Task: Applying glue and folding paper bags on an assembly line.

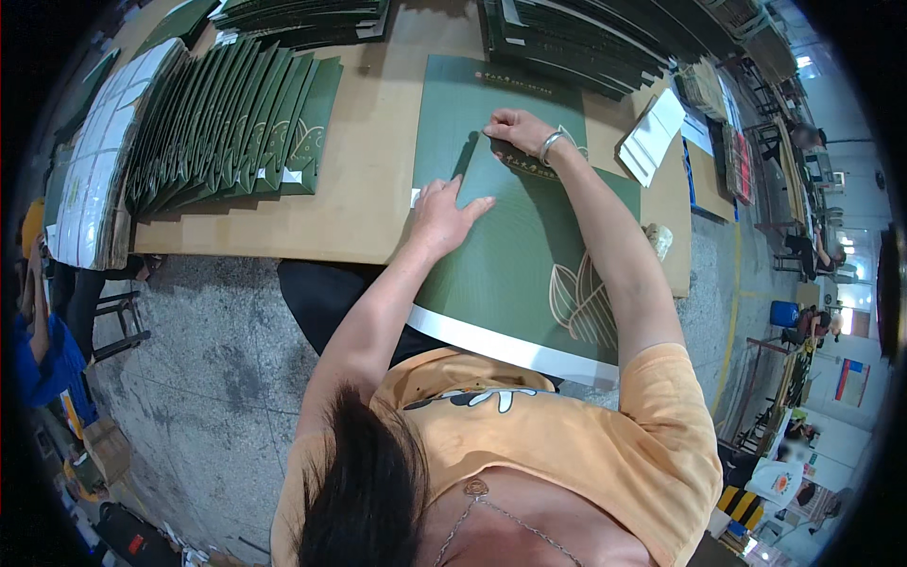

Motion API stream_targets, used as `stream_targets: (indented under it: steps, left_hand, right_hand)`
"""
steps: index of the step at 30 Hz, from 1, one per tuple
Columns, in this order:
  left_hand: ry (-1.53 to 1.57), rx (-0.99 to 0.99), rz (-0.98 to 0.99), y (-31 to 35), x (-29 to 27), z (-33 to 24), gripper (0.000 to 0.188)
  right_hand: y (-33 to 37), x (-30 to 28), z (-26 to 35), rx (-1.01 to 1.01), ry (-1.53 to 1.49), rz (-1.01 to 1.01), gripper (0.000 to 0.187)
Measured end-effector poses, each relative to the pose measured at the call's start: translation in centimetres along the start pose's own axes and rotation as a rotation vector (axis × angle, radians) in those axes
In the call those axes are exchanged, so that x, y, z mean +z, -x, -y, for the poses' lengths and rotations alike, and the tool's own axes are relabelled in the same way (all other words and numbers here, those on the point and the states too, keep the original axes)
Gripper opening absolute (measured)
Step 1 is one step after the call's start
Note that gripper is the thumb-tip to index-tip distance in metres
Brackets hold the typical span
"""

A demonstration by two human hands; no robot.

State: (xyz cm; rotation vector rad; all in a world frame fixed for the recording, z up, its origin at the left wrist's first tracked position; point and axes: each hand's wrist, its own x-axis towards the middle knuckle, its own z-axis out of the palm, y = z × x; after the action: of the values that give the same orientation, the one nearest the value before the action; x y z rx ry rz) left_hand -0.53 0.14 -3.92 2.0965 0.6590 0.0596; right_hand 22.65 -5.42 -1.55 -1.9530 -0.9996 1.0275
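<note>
A dark green printed paper bag sheet point(529, 255) with a pale leaf drawing and a white lower edge lies in front of me, hanging over the table's near edge. Beneath its far end lies another green sheet point(449, 104). My left hand point(444, 219) rests on the left side of the upper sheet, thumb and index finger spread. At that sheet's far left corner, the fingers of my right hand point(520, 130) are curled together. Whatever they pinch is hidden from view. A silver bracelet point(551, 144) circles my right wrist.
Folded green paper bags point(236, 123) stand in a row at the left, beside a white-wrapped stack point(90, 151). More dark green stacks point(576, 42) fill the far side. White strips point(652, 137) and a small crumpled pale thing point(658, 241) lie at the right. People work nearby.
</note>
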Motion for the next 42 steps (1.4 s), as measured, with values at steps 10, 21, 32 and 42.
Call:
stream_targets:
  steps: [10,21,32,42]
  left_hand:
    - [-0.186,0.126,-0.162,7.0,2.3,0.1,0.071]
    - [-0.212,0.102,0.034,4.3,0.9,-1.9,0.054]
    - [-0.122,0.17,-0.163,-1.2,4.0,-1.3,0.041]
    - [-0.024,-0.153,-0.063,-0.8,2.3,0.9,0.043]
  right_hand:
    - [2.1,-0.4,-1.0,0.131,-0.302,0.1,0.021]
    - [1.1,-1.2,-3.5,0.011,-0.116,0.092,0.024]
    - [1.8,-0.2,-4.9,0.158,0.062,-0.049,0.027]
    - [2.0,6.7,-2.2,0.198,0.789,-0.442,0.055]
